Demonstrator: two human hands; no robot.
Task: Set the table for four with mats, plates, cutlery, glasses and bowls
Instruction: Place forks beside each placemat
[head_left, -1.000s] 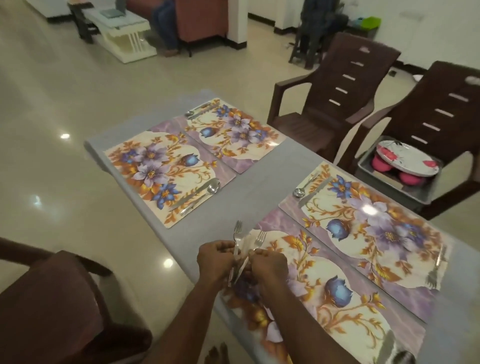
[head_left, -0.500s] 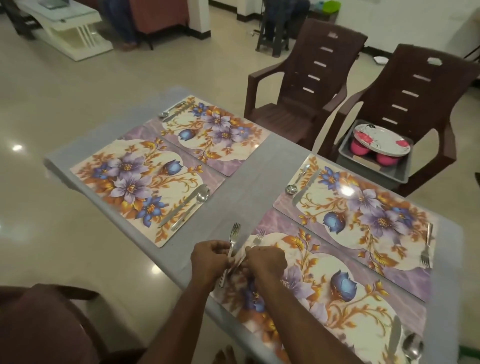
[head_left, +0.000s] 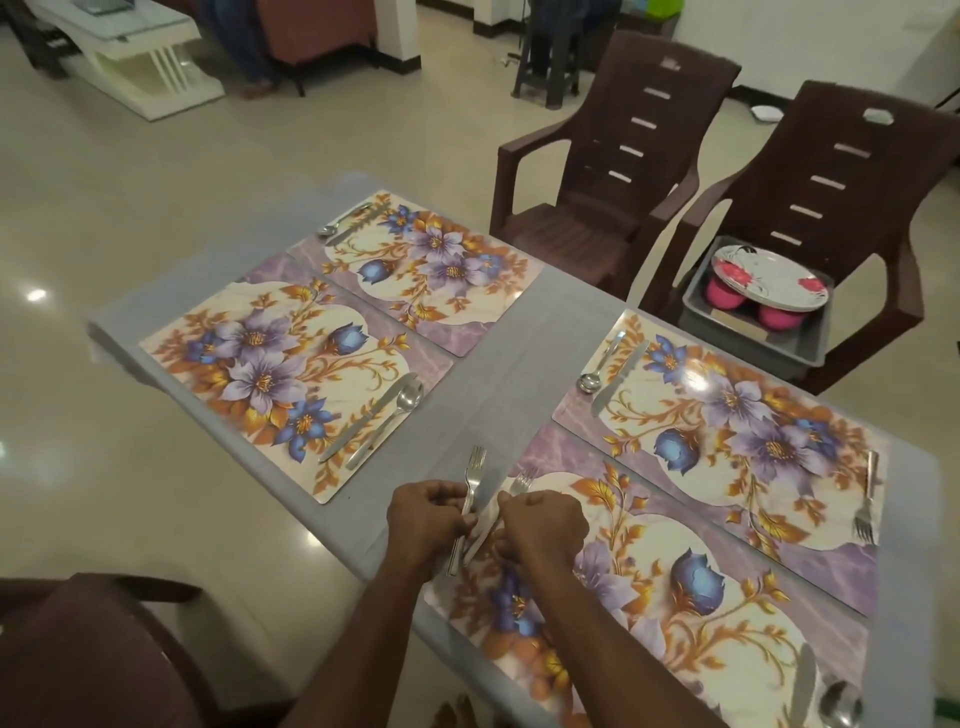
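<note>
Closest to us, both hands sit at the near-left corner of the nearest mat (head_left: 675, 597), glossy and rectangular with purple and blue flowers; our left hand (head_left: 423, 514) has its grip curled round a shiny metal fork (head_left: 470, 491), tines pointing away; our right hand (head_left: 543, 522) pinches a second fork (head_left: 522, 480) along with what looks like a knife blade, hard to tell exactly; down at the mat's right end lie a knife (head_left: 802, 686) and a round-bowled spoon (head_left: 839, 704); the grey tabletop (head_left: 498, 384) looks smooth and matte; three more floral mats lie further out, each with cutlery on it; beyond, a grey bin (head_left: 795, 348) on a brown slatted plastic chair (head_left: 852, 197) holds floral plates (head_left: 769, 283) stacked over pink bowls (head_left: 776, 315).
</note>
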